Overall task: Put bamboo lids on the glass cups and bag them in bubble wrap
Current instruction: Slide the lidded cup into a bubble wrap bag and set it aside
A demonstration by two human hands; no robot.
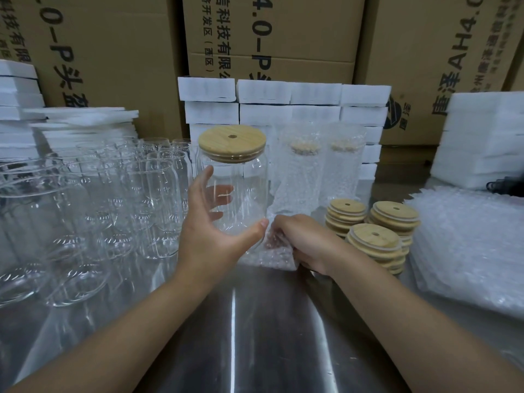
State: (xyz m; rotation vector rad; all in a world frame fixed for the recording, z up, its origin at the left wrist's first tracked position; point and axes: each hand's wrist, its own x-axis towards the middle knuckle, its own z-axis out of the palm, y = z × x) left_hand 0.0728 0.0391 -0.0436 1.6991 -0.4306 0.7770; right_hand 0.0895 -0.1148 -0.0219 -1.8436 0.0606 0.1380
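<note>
The left hand (209,225) wraps its fingers and thumb round the glass cup (243,188), which is capped by a bamboo lid (232,144). Just beside that thumb, the right hand (300,239) pinches a bubble wrap bag (273,255) below the cup.

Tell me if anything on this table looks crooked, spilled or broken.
Only a small thing: the front stack of round bamboo lids is staggered, its lids offset rather than squared up. No glass looks broken. On the lidded clear glass cup in the left hand, the lid sits flat.

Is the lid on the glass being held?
On: the bamboo lid sits flat over the mouth of the glass cup the left hand grips.
</note>
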